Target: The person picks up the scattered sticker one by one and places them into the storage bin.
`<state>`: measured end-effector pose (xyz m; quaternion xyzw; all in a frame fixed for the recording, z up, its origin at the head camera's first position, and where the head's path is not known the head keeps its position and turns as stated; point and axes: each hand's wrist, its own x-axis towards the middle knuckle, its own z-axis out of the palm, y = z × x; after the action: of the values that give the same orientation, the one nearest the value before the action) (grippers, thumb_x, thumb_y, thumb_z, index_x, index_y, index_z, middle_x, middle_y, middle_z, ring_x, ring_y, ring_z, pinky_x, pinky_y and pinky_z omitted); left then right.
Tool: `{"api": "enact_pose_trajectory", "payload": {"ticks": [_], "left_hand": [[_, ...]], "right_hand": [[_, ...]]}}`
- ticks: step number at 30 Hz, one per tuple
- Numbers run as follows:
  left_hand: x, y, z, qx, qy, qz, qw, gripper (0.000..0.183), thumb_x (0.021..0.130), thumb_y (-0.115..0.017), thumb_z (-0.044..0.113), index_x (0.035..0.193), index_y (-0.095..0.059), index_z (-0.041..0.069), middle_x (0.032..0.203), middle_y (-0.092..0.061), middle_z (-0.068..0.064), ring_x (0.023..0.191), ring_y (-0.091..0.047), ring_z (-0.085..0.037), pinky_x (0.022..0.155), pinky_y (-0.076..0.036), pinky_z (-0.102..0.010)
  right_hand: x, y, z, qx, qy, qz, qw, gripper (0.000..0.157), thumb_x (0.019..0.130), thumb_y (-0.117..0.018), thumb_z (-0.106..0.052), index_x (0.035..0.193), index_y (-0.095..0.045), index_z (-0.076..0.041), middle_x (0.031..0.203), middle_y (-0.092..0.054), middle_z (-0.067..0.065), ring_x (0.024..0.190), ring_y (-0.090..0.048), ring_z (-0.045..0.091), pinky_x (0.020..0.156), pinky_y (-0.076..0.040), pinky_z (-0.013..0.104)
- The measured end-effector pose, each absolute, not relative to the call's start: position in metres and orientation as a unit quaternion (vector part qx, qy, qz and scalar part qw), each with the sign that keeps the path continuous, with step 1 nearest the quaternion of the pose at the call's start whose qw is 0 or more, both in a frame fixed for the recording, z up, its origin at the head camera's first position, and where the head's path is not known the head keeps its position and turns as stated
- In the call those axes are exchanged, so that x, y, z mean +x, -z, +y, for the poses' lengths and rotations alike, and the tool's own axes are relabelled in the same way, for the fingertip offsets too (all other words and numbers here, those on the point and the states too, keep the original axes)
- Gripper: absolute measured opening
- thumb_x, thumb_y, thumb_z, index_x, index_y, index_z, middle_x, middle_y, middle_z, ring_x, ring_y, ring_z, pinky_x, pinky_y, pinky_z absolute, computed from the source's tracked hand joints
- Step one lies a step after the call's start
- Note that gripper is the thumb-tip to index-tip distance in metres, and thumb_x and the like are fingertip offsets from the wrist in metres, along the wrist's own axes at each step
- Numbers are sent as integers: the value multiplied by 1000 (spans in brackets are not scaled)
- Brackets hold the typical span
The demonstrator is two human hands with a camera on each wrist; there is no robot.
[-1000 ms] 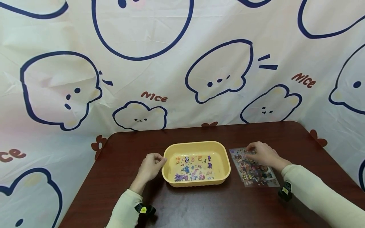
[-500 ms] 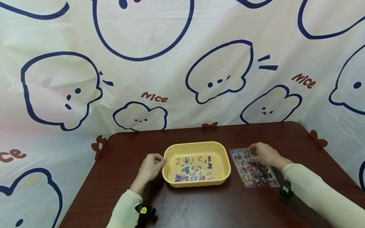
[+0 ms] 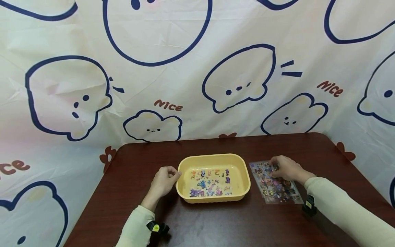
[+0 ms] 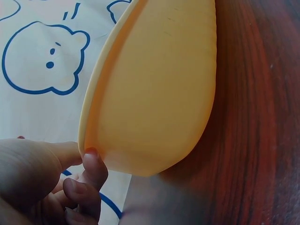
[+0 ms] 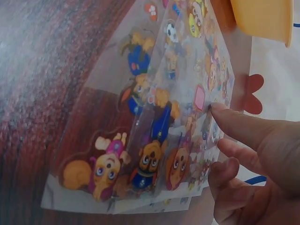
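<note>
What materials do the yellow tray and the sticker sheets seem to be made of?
Yellow tray: probably moulded plastic, smooth with a soft sheen; its thin, rounded rim suggests this. Sticker sheets: likely clear, glossy plastic film, because the brown table shows through.

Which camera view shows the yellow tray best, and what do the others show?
The head view: it shows almost the whole yellow tray, inside included, with colourful figures. The left wrist view shows only the outer wall, the left hand pinching its rim. The right wrist view catches just one piece, upper right.

dark reddish-brown table (image 3: 213, 224); pale backdrop (image 3: 185, 84) printed with navy cartoon outlines (image 3: 151, 64).
</note>
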<state>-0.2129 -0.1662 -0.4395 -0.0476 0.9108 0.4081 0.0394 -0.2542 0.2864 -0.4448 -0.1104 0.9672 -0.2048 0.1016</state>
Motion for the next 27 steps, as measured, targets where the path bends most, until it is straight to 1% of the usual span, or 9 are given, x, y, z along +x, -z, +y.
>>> {"api": "enact_pose_trajectory", "payload": {"ticks": [3,7,9,10,12,14,16,21,27], "left_hand": [[-213,439,-166,-48,-409,911,38,20,99,-64,26,89,-67,8,62,-61,-6,52,-47,-13,48,-35,-27],[-213,439,-166,-48,-408,911,39,20,99,-64,26,89,-67,8,63,-63,-9,52,-48,-13,48,-35,-27],[-214,439,-166,-48,-407,911,39,20,99,-64,26,89,-67,9,64,-64,-9,51,-47,-13,48,-34,-27],[-214,440,-166,-47,-407,911,39,20,99,-64,26,89,-67,9,64,-64,-9,51,-47,-13,48,-34,-27],[-215,440,-166,-47,-406,912,39,20,99,-64,26,89,-67,9,64,-64,-9,51,-47,-13,48,-34,-27],[-215,440,-166,-46,-405,912,38,20,99,-64,26,89,-67,9,63,-63,-8,51,-46,-12,48,-35,-27],[-215,440,-166,-47,-404,913,37,20,99,-65,26,88,-67,9,63,-62,-8,51,-46,-12,48,-35,-26],[-215,440,-166,-49,-405,912,39,20,99,-64,26,89,-67,9,63,-62,-9,51,-46,-12,48,-35,-26],[-214,441,-166,-47,-409,910,39,20,99,-64,26,89,-67,9,63,-64,-9,51,-46,-12,48,-35,-26]], "right_hand": [[-254,446,287,-111,209,966,102,35,86,-79,-18,114,-65,-2,125,-63,28,73,-49,19,68,-43,37],[-254,445,287,-112,218,964,105,27,87,-78,-17,107,-64,-4,123,-64,27,64,-45,17,64,-42,35],[-254,445,287,-113,216,964,106,27,87,-79,-17,105,-63,-5,123,-64,26,66,-47,18,65,-42,36],[-254,444,287,-114,213,965,104,27,87,-79,-18,106,-64,-5,123,-64,26,70,-51,20,66,-44,37],[-254,443,287,-114,204,967,102,30,87,-80,-19,109,-64,-5,124,-64,26,80,-57,24,70,-47,41],[-255,443,287,-114,195,969,101,33,86,-81,-20,111,-65,-6,122,-65,24,92,-60,27,74,-49,45],[-256,444,287,-112,192,970,101,34,86,-81,-21,112,-65,-6,119,-66,22,96,-61,28,76,-51,47],[-257,446,287,-104,200,968,107,34,87,-79,-21,112,-63,-5,110,-66,17,88,-58,24,72,-49,43],[-255,449,288,-101,210,966,108,28,88,-78,-19,106,-62,-6,100,-63,11,79,-53,21,66,-43,36]]}}
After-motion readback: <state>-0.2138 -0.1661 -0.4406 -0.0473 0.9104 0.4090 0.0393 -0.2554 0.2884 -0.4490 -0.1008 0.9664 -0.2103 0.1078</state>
